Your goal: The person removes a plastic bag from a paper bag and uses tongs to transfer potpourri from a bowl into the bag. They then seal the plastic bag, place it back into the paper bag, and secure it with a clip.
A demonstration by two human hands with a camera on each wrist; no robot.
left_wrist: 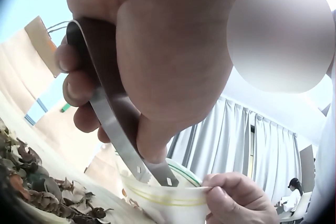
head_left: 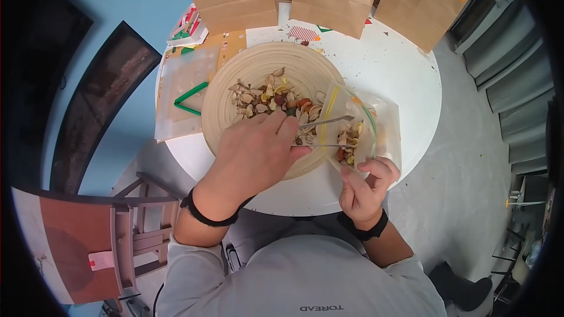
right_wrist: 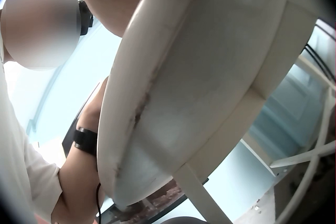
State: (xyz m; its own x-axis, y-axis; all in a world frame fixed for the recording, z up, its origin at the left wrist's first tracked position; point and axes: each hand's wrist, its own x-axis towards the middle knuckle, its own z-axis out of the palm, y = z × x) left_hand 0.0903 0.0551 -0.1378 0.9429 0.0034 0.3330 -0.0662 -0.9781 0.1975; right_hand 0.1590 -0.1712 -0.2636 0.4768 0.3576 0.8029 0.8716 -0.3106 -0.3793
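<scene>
Metal tongs are gripped in my left hand, their bent end inside the palm in the left wrist view. Both tips of the tongs reach into the mouth of a clear zip bag. My right hand pinches the near edge of that bag, thumb against fingers. Dried flower and fruit pieces lie inside the bag. More dried potpourri is heaped in a round, pale woven basket under my left hand. The right wrist view shows mostly the table's underside.
Three brown paper bags stand along the far side of the round white table. At the left lie a translucent pouch, a green strip and a small box of coloured pieces. Scraps are scattered behind the basket.
</scene>
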